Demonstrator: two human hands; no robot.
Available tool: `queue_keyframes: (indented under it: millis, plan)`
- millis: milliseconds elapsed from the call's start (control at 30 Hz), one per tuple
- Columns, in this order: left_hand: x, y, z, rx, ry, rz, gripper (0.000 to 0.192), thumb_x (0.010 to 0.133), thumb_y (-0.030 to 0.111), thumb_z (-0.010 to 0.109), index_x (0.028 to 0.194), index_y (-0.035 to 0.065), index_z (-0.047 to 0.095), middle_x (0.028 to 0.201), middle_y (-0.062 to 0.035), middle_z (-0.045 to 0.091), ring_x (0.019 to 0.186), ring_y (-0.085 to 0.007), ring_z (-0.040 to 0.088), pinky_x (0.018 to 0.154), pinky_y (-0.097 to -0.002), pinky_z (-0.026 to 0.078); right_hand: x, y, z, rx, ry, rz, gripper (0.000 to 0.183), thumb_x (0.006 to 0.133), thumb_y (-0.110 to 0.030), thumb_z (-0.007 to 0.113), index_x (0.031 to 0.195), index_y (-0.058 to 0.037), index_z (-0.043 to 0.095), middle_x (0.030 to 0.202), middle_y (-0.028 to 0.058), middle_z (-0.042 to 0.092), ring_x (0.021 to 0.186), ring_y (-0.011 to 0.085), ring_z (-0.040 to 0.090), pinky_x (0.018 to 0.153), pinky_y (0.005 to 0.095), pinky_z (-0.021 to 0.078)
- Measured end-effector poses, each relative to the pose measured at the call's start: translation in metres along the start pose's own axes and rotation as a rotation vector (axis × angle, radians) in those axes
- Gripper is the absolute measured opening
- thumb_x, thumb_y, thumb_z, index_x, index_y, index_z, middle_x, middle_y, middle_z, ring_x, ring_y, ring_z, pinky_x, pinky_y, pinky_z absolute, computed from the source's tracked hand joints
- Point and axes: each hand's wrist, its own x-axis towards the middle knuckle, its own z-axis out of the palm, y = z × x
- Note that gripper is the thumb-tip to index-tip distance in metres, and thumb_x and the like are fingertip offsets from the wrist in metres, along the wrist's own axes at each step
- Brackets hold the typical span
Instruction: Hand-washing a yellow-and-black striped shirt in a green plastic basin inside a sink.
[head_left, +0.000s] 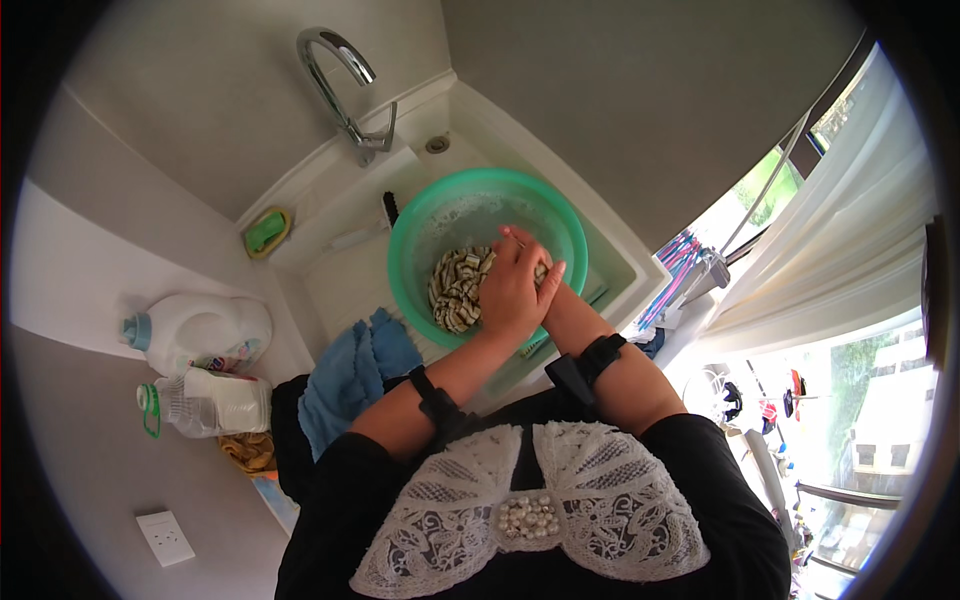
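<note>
A green plastic basin (487, 174) of soapy water stands in a white laundry sink (637, 281). Striped cloth (459, 289) lies bunched in the basin's lower left part, and some of it shows between my hands. My left hand (541, 262) is mostly covered by my right hand (516, 289), which lies across it over the basin's right half. Both are on the cloth, but the fingers of my left hand are largely hidden, so its hold cannot be told. The right fingers bend over the left hand and the cloth.
Above the basin are a chrome faucet (330, 90) and a drain (437, 144). A black-bristled brush (390, 208) lies by the basin's rim. A green soap bar (265, 231) rests in a dish. Blue cloth (360, 375) hangs over the near edge, beside a detergent jug (206, 330) and a clear plastic bottle (217, 403).
</note>
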Motion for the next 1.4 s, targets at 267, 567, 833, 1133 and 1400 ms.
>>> queue_keyframes:
  millis: [267,567,833,1133,1400]
  plan:
    - [0.009,-0.029,0.003,0.055,-0.079,-0.397,0.029,0.097,0.028,0.045,0.088,0.0054,0.061,0.082,-0.0196,0.063,0.077,-0.0409,0.06,0.066,-0.0486,0.046,0.008,-0.05,0.067,0.314,0.548,0.365,0.033,0.1,-0.03,0.039,0.118,-0.0085,0.056,0.117,0.0103,0.06,0.107,0.0251,0.057,0.093,0.0411,0.0454]
    - [0.007,-0.077,-0.014,-0.088,-0.286,-0.667,0.038,0.097,0.037,0.045,0.092,0.0026,0.06,0.086,-0.0193,0.063,0.085,-0.0368,0.062,0.071,-0.0482,0.048,0.011,-0.069,0.07,-0.123,0.627,0.456,0.03,0.092,-0.029,0.058,0.105,-0.0027,0.061,0.097,0.0106,0.06,0.087,0.0225,0.061,0.078,0.0358,0.0501]
    - [0.013,-0.09,-0.06,-1.345,-0.443,-1.182,0.046,0.09,0.045,0.061,0.107,0.0034,0.053,0.108,-0.0098,0.062,0.103,-0.0248,0.06,0.09,-0.0461,0.051,0.019,-0.126,0.074,-0.292,0.264,0.306,0.033,0.09,-0.038,0.064,0.097,-0.0056,0.059,0.085,0.0042,0.058,0.084,0.0171,0.059,0.075,0.0368,0.0504]
    - [0.027,-0.094,-0.082,-0.357,-0.041,-0.609,0.041,0.088,0.04,0.067,0.074,0.0078,0.044,0.066,-0.003,0.036,0.061,-0.0146,0.033,0.06,-0.0304,0.033,0.014,-0.146,0.088,-1.415,0.102,0.377,0.04,0.076,-0.028,0.076,0.105,-0.0005,0.068,0.09,0.0122,0.069,0.082,0.017,0.065,0.076,0.0305,0.0509]
    - [0.028,-0.095,-0.114,-0.609,-0.619,-0.781,0.047,0.077,0.027,0.079,0.111,-0.0002,0.061,0.093,-0.006,0.063,0.095,-0.0169,0.059,0.087,-0.031,0.046,0.011,-0.174,0.061,-1.006,0.294,0.232,0.036,0.079,-0.003,0.064,0.115,0.0035,0.062,0.092,0.0119,0.068,0.076,0.016,0.065,0.073,0.0296,0.0534]
